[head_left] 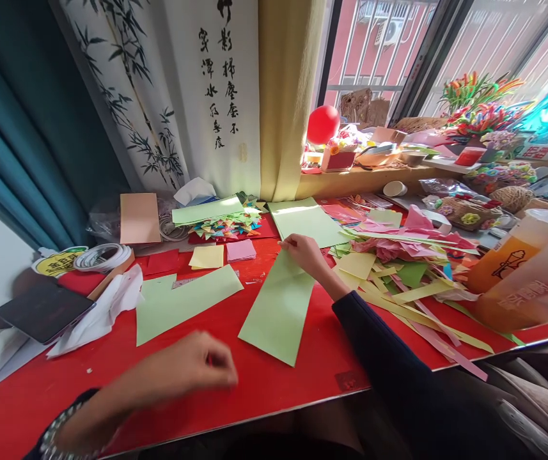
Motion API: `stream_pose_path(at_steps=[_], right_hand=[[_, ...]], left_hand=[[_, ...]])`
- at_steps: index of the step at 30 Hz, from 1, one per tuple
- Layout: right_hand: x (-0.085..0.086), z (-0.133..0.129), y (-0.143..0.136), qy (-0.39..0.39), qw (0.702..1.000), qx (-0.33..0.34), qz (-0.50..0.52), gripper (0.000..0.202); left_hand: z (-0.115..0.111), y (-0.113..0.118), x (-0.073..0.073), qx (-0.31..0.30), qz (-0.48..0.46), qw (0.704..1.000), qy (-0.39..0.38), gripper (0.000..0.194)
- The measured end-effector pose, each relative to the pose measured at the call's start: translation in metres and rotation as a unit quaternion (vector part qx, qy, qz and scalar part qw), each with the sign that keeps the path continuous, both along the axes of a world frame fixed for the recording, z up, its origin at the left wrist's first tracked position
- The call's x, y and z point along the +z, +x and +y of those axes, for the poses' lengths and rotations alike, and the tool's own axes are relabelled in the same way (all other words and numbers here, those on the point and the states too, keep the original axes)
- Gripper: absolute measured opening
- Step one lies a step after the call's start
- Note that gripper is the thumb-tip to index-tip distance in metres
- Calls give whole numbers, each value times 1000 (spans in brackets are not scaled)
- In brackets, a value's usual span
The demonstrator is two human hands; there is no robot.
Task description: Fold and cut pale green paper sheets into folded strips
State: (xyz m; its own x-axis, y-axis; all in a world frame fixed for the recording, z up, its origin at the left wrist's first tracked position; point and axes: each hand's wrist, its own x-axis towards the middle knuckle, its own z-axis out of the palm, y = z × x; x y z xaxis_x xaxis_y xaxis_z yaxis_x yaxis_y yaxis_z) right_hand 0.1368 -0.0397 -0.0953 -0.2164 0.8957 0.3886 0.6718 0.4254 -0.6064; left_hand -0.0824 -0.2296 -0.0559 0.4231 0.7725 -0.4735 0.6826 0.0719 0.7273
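Observation:
My right hand (302,254) pinches the far end of a light green paper strip (281,313), which lies slanted across the red table. My left hand (201,367) hovers near the table's front, a little blurred. Its fingers curl into a loop with the red surface showing through, and no object is visible in it. Between the hands and the back lies another light green sheet (178,306) with a corner cut out. Behind my right hand rests a larger light green sheet (307,220). Small yellow squares (206,257) and pink squares (241,250) sit in stacks nearby.
Paper offcuts (412,287) heap at the right, beside two plastic drink cups (537,281). Folded coloured pieces (228,227) pile up at the back. A dark tablet-like slab (46,313) and a tape roll (102,257) are at left. Craft items crowd the windowsill.

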Motion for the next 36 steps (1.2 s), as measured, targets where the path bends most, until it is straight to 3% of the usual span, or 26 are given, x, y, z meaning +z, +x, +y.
stream_pose_path(at_steps=[2,5,8,11,16,26,36], right_hand=[[1,-2,-4,-19,999,23,18,31],[2,-7,-9,-43,997,50,46,37],[3,-9,-9,-61,994,63,72,42],[2,-9,-6,-70,992,60,91,44],[2,-9,-4,-66,992,51,99,44],[4,-6,0,-35,996,22,80,37],[7,2,14,-19,996,-21,79,33]], left_hand=[[31,5,4,58,-14,991,116,26],[88,22,-1,149,-44,946,285,27],[133,41,-14,150,-76,936,308,24],[154,52,-25,159,-108,929,315,24],[156,53,-33,165,-158,925,305,25],[142,59,-30,182,-192,932,250,22],[106,52,-29,156,-188,950,196,20]])
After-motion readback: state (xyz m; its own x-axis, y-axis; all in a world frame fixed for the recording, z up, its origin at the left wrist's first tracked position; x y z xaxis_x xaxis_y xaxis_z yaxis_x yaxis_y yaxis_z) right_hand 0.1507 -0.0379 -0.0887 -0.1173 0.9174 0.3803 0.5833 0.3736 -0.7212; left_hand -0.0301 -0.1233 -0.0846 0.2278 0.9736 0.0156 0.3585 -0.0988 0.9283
